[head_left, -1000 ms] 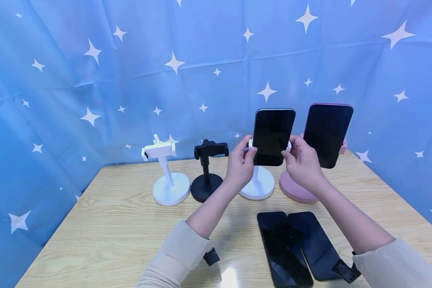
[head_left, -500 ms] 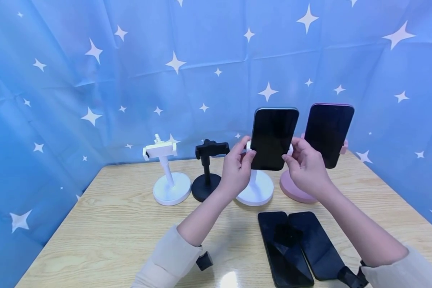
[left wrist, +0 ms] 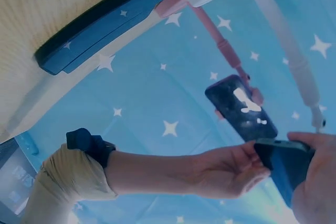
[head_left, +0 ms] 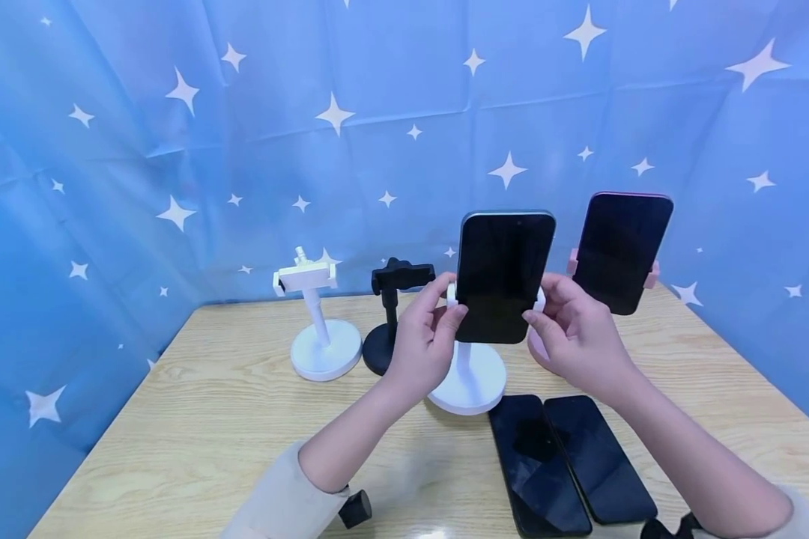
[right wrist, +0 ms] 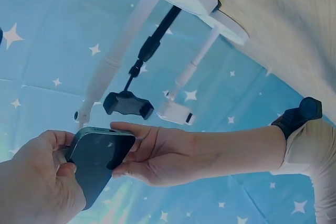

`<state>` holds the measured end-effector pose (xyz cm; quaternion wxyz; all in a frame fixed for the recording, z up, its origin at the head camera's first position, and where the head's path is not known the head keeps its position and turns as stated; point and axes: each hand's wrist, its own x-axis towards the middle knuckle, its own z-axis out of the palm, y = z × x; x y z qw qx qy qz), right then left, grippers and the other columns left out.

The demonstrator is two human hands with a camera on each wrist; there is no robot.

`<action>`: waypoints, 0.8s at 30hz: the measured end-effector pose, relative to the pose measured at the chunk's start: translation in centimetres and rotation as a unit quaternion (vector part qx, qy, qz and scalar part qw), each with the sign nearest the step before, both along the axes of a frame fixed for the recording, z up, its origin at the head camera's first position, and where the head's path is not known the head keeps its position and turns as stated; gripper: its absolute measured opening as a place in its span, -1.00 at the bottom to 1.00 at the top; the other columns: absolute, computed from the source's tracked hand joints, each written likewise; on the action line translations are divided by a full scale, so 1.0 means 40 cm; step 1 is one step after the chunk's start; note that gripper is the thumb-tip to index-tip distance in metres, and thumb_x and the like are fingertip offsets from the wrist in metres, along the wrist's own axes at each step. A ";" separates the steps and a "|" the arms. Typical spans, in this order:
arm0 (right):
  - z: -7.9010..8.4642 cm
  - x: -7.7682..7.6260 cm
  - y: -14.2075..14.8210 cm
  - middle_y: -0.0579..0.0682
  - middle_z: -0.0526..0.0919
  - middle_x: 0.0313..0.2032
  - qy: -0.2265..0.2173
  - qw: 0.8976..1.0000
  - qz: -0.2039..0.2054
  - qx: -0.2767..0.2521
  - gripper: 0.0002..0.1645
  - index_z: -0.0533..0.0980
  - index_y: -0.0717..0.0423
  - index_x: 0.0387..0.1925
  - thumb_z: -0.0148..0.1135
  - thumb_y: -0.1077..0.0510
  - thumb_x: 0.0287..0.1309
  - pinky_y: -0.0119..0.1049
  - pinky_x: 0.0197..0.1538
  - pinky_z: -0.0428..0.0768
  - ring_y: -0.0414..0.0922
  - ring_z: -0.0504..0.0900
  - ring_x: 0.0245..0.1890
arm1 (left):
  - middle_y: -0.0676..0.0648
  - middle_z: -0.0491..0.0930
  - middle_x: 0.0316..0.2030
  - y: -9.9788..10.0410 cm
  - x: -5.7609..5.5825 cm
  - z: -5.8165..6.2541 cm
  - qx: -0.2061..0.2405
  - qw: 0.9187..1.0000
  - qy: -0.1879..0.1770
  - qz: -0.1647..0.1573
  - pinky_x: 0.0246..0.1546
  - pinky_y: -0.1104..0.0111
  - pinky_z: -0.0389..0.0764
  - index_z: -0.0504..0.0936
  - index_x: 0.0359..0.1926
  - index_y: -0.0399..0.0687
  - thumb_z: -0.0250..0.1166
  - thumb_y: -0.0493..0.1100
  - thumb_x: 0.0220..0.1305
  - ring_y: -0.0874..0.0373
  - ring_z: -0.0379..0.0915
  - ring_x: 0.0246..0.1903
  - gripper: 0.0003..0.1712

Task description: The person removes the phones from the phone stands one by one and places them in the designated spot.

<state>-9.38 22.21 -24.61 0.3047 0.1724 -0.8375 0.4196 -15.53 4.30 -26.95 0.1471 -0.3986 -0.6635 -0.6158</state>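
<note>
White and probably plastic, the phone stand [head_left: 468, 385] holds a dark-screened phone [head_left: 505, 277] upright above its round base, and from here I see the left hand [head_left: 421, 340] pinching one arm of its clamp [head_left: 540, 301] and the right hand [head_left: 583, 337] the other, thumbs in front by the phone's edges. I'd reckon the phone is stiff, fairly light and slick-faced, its glass likely to suffer in a fall, so those side arms seem the safest hold. Whether the base rests on the wooden table [head_left: 175, 419] I can't tell.
</note>
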 end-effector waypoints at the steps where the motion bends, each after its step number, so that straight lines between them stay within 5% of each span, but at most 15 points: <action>1: -0.001 0.003 -0.002 -0.10 0.46 -0.51 -0.002 1.000 0.010 -0.005 -0.74 0.39 0.39 -0.17 0.07 0.55 0.05 -0.61 -0.45 0.49 -0.27 0.42 -0.60 | -0.24 0.47 -0.10 -0.005 0.005 0.000 0.000 1.000 0.005 0.002 -0.13 0.42 0.56 0.37 0.08 -0.35 0.03 -0.36 0.31 -0.02 0.56 -0.20 -0.68; 5: -0.006 0.012 -0.012 -0.13 0.43 -0.54 -0.011 0.998 0.059 -0.027 -0.72 0.37 0.38 -0.17 0.05 0.59 0.04 -0.50 -0.62 0.43 -0.24 0.36 -0.70 | -0.26 0.48 -0.12 -0.027 0.028 -0.001 -0.003 1.000 0.013 0.012 -0.14 0.43 0.56 0.37 0.08 -0.38 0.06 -0.39 0.29 -0.02 0.53 -0.27 -0.66; 24: -0.034 0.029 -0.058 -0.08 0.38 -0.50 0.014 0.993 0.117 -0.009 -0.60 0.39 0.39 -0.16 0.09 0.67 -0.10 -0.47 -0.61 0.38 -0.27 0.35 -0.64 | -0.19 0.46 -0.26 -0.098 0.078 -0.038 0.013 0.999 0.028 0.009 -0.51 0.49 0.47 0.39 0.02 -0.35 0.10 -0.45 0.22 0.17 0.33 -0.51 -0.67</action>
